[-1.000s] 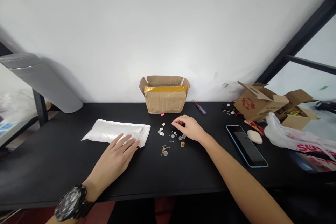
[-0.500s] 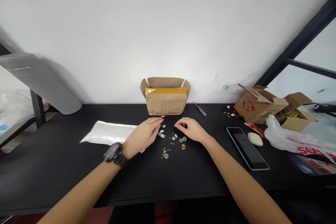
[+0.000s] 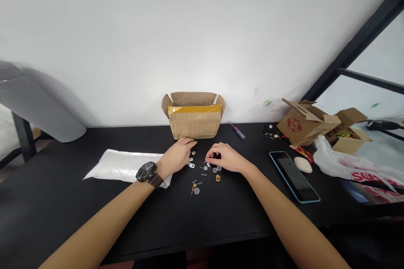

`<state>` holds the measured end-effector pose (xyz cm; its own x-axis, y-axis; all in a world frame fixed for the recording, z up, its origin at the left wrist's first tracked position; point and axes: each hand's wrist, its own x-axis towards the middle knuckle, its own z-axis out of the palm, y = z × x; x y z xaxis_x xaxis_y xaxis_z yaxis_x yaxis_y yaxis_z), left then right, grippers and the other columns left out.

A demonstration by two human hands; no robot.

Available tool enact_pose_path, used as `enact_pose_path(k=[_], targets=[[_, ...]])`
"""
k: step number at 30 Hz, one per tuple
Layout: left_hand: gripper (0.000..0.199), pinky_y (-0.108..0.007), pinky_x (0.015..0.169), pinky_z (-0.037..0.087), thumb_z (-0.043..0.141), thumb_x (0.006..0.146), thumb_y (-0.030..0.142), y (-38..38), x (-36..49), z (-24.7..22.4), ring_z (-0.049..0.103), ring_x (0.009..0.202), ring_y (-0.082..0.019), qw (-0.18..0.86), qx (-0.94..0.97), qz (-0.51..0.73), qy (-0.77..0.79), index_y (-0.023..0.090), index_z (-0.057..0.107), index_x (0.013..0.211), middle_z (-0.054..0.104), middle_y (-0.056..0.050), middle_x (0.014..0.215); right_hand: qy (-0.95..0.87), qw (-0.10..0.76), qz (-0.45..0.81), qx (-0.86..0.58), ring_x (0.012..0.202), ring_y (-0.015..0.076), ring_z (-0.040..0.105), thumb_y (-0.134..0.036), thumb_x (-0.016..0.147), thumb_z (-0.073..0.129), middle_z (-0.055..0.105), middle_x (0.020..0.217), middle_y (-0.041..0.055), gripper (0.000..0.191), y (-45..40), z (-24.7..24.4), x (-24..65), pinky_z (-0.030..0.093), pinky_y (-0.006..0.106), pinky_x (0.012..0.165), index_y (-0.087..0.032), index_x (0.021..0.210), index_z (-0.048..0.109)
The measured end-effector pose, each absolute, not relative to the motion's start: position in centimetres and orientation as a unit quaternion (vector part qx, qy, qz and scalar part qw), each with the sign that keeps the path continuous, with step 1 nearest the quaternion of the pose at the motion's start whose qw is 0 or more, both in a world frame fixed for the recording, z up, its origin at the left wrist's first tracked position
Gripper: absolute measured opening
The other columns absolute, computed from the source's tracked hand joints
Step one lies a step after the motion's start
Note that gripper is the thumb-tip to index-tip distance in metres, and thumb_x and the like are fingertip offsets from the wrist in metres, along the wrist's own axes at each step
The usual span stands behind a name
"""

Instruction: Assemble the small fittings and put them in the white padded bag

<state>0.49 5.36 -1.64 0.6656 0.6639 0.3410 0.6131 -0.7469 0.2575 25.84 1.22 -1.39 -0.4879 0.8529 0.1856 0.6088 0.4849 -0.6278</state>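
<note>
Clock refs from the parts pile, 12 = far edge of the black desk (image 3: 94, 218).

Small hardware parts (image 3: 205, 173) lie scattered mid-desk: white clips, grey round discs, tiny springs, tan pieces. A second small cluster of dark and white parts (image 3: 270, 132) sits at 2 o'clock.

12 o'clock: open cardboard box with yellow tape (image 3: 194, 122), flaps up. Just right of it, a purple-handled screwdriver (image 3: 237, 131). 2 o'clock: red-printed carton (image 3: 307, 122) and a second carton (image 3: 349, 142). 3 o'clock: phone (image 3: 295, 176) in a blue case, white oval bar (image 3: 303, 164) beside it, printed plastic bag (image 3: 347, 164) beyond. 9 o'clock: white padded mailer (image 3: 121, 167).

Hands are apart, parts between them. Left hand (image 3: 176, 155), wristwatch (image 3: 147, 173) on its wrist, is open, fingers extended and low, tips just short of the box base, wrist over the mailer's corner. Right hand (image 3: 225, 158) is curled down over the pile, fingertips (image 3: 208, 156) at the parts; can't tell if it's pinching one.
</note>
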Motion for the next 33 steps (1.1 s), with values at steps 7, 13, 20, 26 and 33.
enact_pose_path(k=[7, 13, 20, 26, 33], targets=[[0.042, -0.04, 0.109, 0.051, 0.04, 0.099, 0.007, 5.3, 0.1, -0.8, 0.063, 0.121, -0.023, 0.11, 0.909, 0.197, 0.351, 0.013, 0.065, 0.132, 0.067, -0.012, 0.13, -0.833, 0.221, 0.252, -0.441, 0.097, 0.0205, 0.063, -0.037, 0.096, 0.07, 0.072, 0.098, -0.0008, 0.01, 0.9, -0.8, 25.7, 0.04, 0.039, 0.097, -0.032, 0.097, 0.078], [0.035, -0.036, 0.102, 0.053, 0.045, 0.101, 0.012, 3.1, -0.1, -0.8, 0.065, 0.113, -0.021, 0.167, 0.905, 0.226, 0.32, 0.02, 0.07, 0.124, 0.072, -0.007, 0.12, -0.833, 0.194, 0.271, -0.442, 0.105, 0.0218, 0.062, -0.041, 0.096, 0.068, 0.07, 0.106, -0.0001, 0.014, 0.7, -0.8, 25.5, 0.038, 0.041, 0.101, -0.03, 0.097, 0.077], [0.029, -0.034, 0.098, 0.053, 0.048, 0.103, 0.016, 2.3, -0.5, -1.6, 0.066, 0.107, -0.019, 0.208, 0.897, 0.252, 0.298, 0.024, 0.072, 0.117, 0.073, -0.004, 0.115, -0.823, 0.192, 0.279, -0.456, 0.109, 0.022, 0.06, -0.042, 0.099, 0.064, 0.063, 0.119, 0.0006, 0.016, 0.5, -0.9, 25.5, 0.039, 0.041, 0.105, -0.03, 0.098, 0.075], [0.022, -0.031, 0.091, 0.052, 0.053, 0.104, 0.022, 2.4, -0.5, -1.7, 0.067, 0.1, -0.017, 0.237, 0.886, 0.262, 0.301, 0.024, 0.075, 0.108, 0.073, -0.002, 0.106, -0.82, 0.19, 0.282, -0.46, 0.112, 0.0229, 0.06, -0.042, 0.099, 0.062, 0.064, 0.12, 0.001, 0.017, 0.6, -1.0, 25.6, 0.038, 0.043, 0.108, -0.029, 0.097, 0.074], [0.02, -0.031, 0.091, 0.052, 0.054, 0.103, 0.022, 2.2, -0.3, -2.0, 0.066, 0.1, -0.018, 0.234, 0.886, 0.266, 0.299, 0.024, 0.074, 0.107, 0.073, -0.002, 0.105, -0.817, 0.216, 0.289, -0.449, 0.106, 0.0201, 0.063, -0.039, 0.101, 0.06, 0.065, 0.115, 0.0019, 0.018, 0.9, -1.2, 25.7, 0.045, 0.037, 0.101, -0.028, 0.099, 0.075]])
